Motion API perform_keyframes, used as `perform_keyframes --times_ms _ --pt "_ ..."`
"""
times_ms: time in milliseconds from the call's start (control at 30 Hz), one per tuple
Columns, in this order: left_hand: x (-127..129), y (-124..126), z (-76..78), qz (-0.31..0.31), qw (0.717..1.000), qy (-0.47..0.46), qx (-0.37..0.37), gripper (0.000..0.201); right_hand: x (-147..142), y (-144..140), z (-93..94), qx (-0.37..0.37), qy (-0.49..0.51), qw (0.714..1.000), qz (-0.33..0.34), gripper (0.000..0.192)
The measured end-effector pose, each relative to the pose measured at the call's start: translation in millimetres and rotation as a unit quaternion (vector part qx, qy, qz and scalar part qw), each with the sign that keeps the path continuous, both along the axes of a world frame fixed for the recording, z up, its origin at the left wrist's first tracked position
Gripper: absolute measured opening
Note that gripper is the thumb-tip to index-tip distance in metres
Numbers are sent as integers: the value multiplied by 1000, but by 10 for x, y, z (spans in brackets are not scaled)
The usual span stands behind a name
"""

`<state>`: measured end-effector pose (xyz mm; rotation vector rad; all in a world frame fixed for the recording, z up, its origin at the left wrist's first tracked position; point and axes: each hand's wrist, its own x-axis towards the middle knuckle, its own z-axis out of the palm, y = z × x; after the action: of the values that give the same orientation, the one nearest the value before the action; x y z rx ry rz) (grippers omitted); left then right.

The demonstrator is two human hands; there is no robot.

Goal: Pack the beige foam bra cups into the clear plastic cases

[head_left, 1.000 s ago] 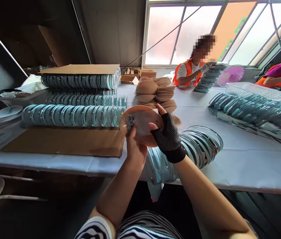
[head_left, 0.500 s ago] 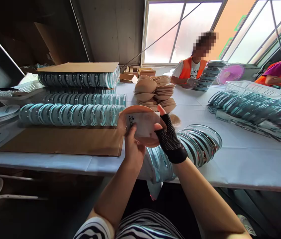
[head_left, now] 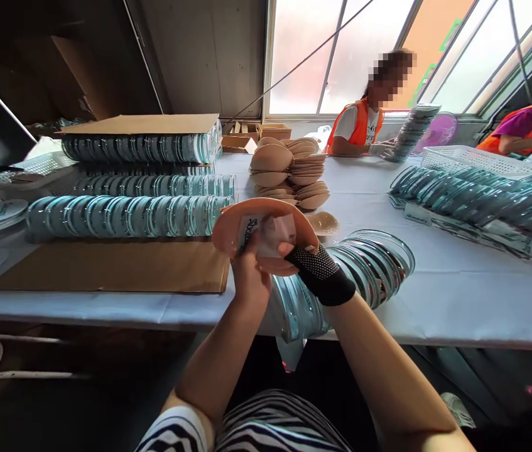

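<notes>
Between my hands is a peach-coloured, rounded cup-shaped pad (head_left: 227, 231), its hollow side facing me. A translucent printed packet (head_left: 277, 231) with dark lettering lies in the hollow. My bare left hand (head_left: 252, 273) grips the lower left rim, thumb pressed on the packet. My right hand (head_left: 320, 269), in a black fingerless glove with white dots, is closed on the right rim, its thumb against the packet. The fingers behind the pad are hidden. Just below stands a curved row of clear-wrapped discs (head_left: 379, 270), partly covered by my right hand.
Piles of beige pads (head_left: 272, 157) stand beyond my hands, with a loose pad (head_left: 325, 223) nearer. Rows of wrapped discs (head_left: 124, 216) and a cardboard sheet (head_left: 110, 267) lie left. More wrapped packs (head_left: 477, 194) and a white basket (head_left: 482, 160) are right. A co-worker (head_left: 360, 129) handles a stack opposite.
The pad has opened wider and tilted, showing more of its hollow. My right fingers have come down from the packet's upper edge onto the right rim. The co-worker's stack has shifted right.
</notes>
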<state>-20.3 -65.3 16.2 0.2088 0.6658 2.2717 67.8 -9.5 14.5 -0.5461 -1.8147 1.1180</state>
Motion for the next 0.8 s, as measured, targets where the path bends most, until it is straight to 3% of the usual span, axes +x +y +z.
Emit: perform_keyframes --times_ms 100,167,233,300,367,433,467,500,567,633,700,800 --pt "71 44 -21 42 998 38 0 29 74 50 65 20 -39 999 -24 36" --pt "110 63 -40 18 996 86 26 31 222 67 175 44 -65 995 -54 29" --pt "121 71 -58 -71 982 164 55 34 466 74 289 62 -76 989 -113 26" --pt "87 77 -72 -195 950 234 65 39 794 56 350 62 -73 977 -192 24" --pt "13 93 -77 -290 919 268 25 43 1161 -7 318 59 -77 956 -278 25" --pt "-71 130 -70 -344 879 329 -28 43 1503 -119 188 75 -99 929 -348 26" --pt "-105 158 -63 -361 843 398 -38 40 1648 -187 96 92 -117 914 -377 28" --pt "-128 191 -55 -373 786 492 -28 33 1768 -258 -6 113 -140 897 -405 30" --pt "-138 265 -42 -358 628 690 29 16 1931 -403 -206 159 -183 853 -462 35" --pt "-107 334 -37 -314 482 814 76 12 2004 -548 -367 209 -216 810 -504 38" --pt "-53 379 -43 -283 403 866 90 18 2016 -693 -476 236 -242 792 -508 42" --pt "49 392 -68 -270 336 899 80 27 1996 -889 -597 241 -275 792 -488 49"
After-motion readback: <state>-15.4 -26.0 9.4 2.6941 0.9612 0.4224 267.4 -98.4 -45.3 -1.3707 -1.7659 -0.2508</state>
